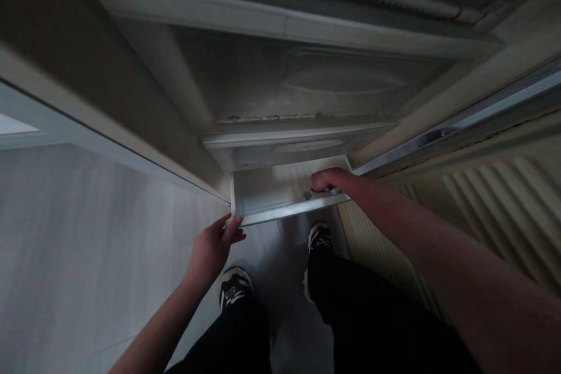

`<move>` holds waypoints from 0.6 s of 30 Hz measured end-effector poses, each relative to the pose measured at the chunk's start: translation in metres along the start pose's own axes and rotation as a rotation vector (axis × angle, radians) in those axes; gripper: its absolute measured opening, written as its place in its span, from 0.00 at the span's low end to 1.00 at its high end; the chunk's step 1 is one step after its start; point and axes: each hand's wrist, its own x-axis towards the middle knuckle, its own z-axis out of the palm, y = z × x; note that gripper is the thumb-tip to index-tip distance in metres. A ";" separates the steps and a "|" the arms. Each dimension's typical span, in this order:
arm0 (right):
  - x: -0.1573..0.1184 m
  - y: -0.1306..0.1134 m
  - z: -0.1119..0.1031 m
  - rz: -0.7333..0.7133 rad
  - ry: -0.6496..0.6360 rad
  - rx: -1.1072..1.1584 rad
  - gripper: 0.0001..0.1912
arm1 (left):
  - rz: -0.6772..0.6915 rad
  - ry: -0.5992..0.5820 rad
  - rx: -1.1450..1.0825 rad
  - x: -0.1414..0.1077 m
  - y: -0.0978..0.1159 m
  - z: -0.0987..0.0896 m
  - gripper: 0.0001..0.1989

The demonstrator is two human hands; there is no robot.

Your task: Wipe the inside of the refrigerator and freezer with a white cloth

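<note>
A shallow white drawer stands pulled out low down, at the bottom of a tall pale cabinet-like unit. At its front left corner, my left hand pinches the rim between thumb and fingers. My right hand is closed and reaches into the drawer's right side, near the front rim. Something whitish shows below its fingers, too small and dim to name. A small brownish patch lies beside that hand on the drawer's floor.
Above the drawer are more pale panels, set back in the unit. A ribbed yellowish panel runs close along my right side. Grey wood-look flooring spreads to the left. My dark patterned shoes stand just in front of the drawer.
</note>
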 end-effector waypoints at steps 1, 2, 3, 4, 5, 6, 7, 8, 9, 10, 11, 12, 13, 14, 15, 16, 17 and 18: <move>-0.006 -0.008 -0.003 -0.010 0.059 0.004 0.13 | 0.002 0.006 -0.026 -0.001 0.001 0.002 0.44; -0.015 -0.016 -0.005 -0.019 0.129 0.013 0.16 | 0.000 0.012 -0.060 -0.002 0.001 0.003 0.42; -0.028 -0.025 -0.006 -0.026 0.204 0.021 0.18 | -0.009 0.018 -0.093 -0.004 0.003 0.003 0.40; -0.043 -0.032 -0.006 -0.039 0.284 0.033 0.20 | -0.023 0.028 -0.120 -0.008 0.005 0.002 0.38; -0.061 -0.040 -0.004 -0.065 0.364 0.051 0.21 | -0.036 0.047 -0.134 -0.013 0.008 -0.001 0.37; -0.081 -0.046 -0.001 -0.103 0.437 0.076 0.21 | -0.039 0.073 -0.121 -0.020 0.012 -0.006 0.36; -0.099 -0.051 0.004 -0.153 0.495 0.105 0.21 | -0.024 0.100 -0.066 -0.029 0.018 -0.013 0.35; -0.116 -0.055 0.011 -0.216 0.519 0.130 0.20 | 0.011 0.116 0.030 -0.041 0.024 -0.020 0.33; -0.129 -0.058 0.019 -0.287 0.488 0.148 0.18 | 0.066 0.113 0.148 -0.056 0.032 -0.026 0.31; -0.137 -0.059 0.027 -0.349 0.403 0.156 0.17 | 0.132 0.079 0.291 -0.073 0.042 -0.032 0.29; -0.141 -0.059 0.037 -0.381 0.294 0.159 0.15 | 0.204 0.011 0.396 -0.092 0.052 -0.034 0.27; -0.140 -0.059 0.047 -0.383 0.199 0.166 0.14 | 0.269 -0.095 0.454 -0.111 0.062 -0.034 0.27; -0.136 -0.058 0.057 -0.363 0.138 0.180 0.13 | 0.323 -0.229 0.495 -0.130 0.072 -0.029 0.26; -0.129 -0.057 0.066 -0.320 0.122 0.203 0.13 | 0.384 -0.336 0.544 -0.147 0.082 -0.021 0.26; -0.122 -0.056 0.074 -0.273 0.147 0.227 0.14 | 0.451 -0.424 0.606 -0.162 0.091 -0.009 0.25; -0.115 -0.055 0.082 -0.232 0.189 0.247 0.15 | 0.517 -0.533 0.667 -0.174 0.099 0.006 0.23; -0.108 -0.055 0.087 -0.205 0.226 0.258 0.16 | 0.546 -0.671 0.718 -0.184 0.106 0.023 0.19; -0.103 -0.055 0.091 -0.190 0.250 0.261 0.16 | 0.541 -0.795 0.779 -0.191 0.112 0.042 0.17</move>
